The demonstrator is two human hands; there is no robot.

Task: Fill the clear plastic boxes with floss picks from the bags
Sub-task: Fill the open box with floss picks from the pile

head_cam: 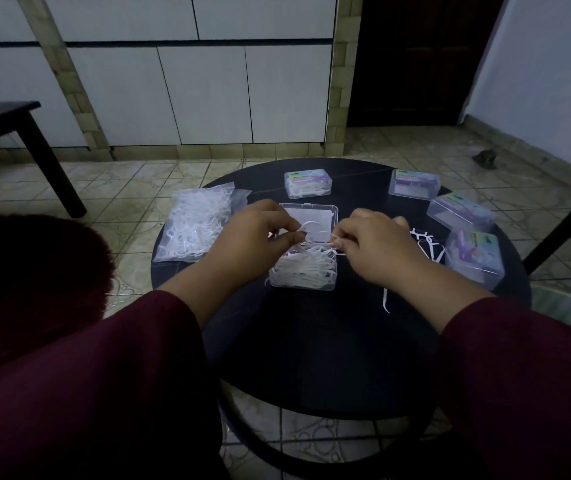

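Colourful labels on closed boxes (308,182), print too blurred to read

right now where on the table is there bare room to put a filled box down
Near edge of the table, between the sleeves, is bare. A smaller gap lies between the two far boxes. The right side is crowded with boxes and loose picks; the bag fills the left.
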